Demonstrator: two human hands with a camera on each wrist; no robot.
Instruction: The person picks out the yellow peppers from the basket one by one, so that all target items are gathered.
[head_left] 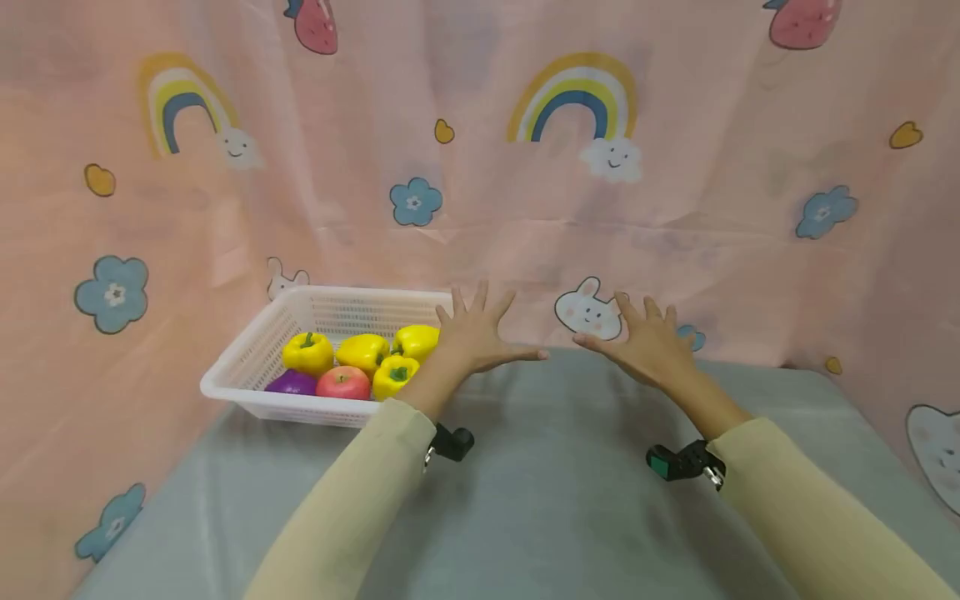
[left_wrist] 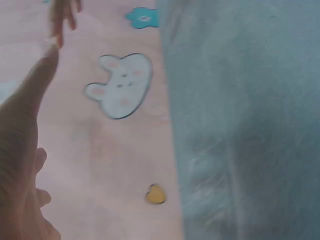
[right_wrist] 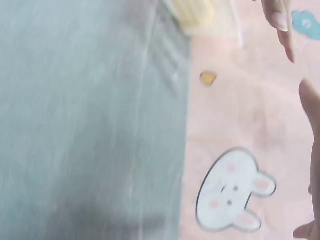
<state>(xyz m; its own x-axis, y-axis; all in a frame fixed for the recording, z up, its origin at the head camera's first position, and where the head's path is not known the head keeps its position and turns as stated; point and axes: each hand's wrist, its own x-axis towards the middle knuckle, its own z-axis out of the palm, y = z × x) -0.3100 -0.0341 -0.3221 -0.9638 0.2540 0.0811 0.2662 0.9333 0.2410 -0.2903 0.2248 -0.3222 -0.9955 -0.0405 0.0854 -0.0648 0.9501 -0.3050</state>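
Observation:
My left hand point(head_left: 474, 337) is held up with its fingers spread, overlapping the right end of a white plastic basket point(head_left: 300, 407) in the head view. Opposite it, my right hand point(head_left: 648, 346) is raised above the grey table with fingers spread too. The two thumbs point toward each other with a gap between them, and neither hand holds anything. Inside the basket lie several yellow bell peppers point(head_left: 308, 354), a red apple point(head_left: 343, 383) and a purple thing point(head_left: 292, 382) partly hidden by the rim. The basket's right end is behind my left hand and forearm.
A grey cloth-covered table point(head_left: 555, 500) stretches under both arms. Behind it hangs a pink curtain point(head_left: 487, 183) printed with rainbows, flowers and rabbits. A black wrist camera point(head_left: 453, 442) sits on the left wrist, another black camera point(head_left: 678, 461) on the right.

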